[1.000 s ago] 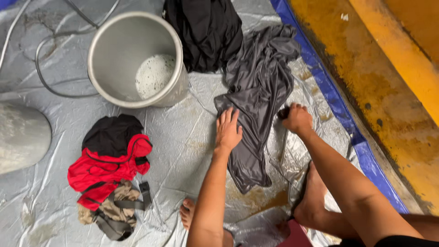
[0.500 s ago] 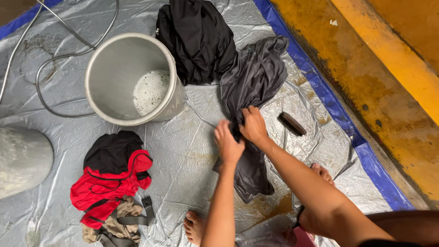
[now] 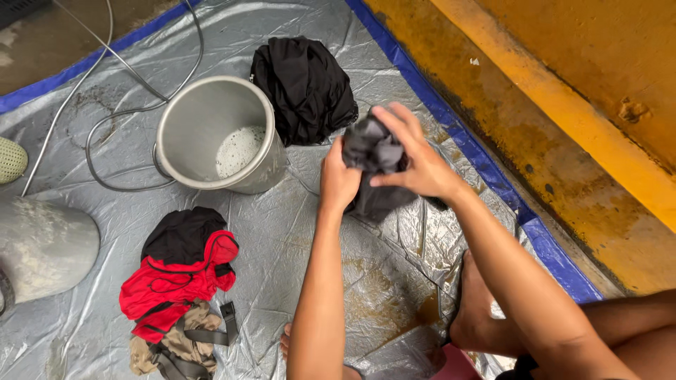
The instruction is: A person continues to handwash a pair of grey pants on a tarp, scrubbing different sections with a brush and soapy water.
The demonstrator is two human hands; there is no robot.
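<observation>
Both my hands hold a wet dark grey garment [image 3: 373, 165], bunched up and lifted off the silver tarp [image 3: 296, 232]. My left hand [image 3: 339, 179] grips its left side. My right hand [image 3: 415, 158] closes over its top and right side. A metal pot [image 3: 218, 134] with soapy foam at its bottom stands to the left of my hands. Behind the garment lies a black cloth heap [image 3: 304, 88].
A pile of red, black and tan clothes [image 3: 179, 281] lies at lower left. A grey rounded basin [image 3: 42, 246] sits at the left edge, a hose [image 3: 105, 105] curls behind the pot. A yellow stained concrete step [image 3: 563, 119] borders the tarp's blue edge on the right. My feet rest on the tarp below.
The grey garment lay spread on the tarp; both hands gathered it and lifted it into a bunch. My right hand left the small dark brush on the tarp.
</observation>
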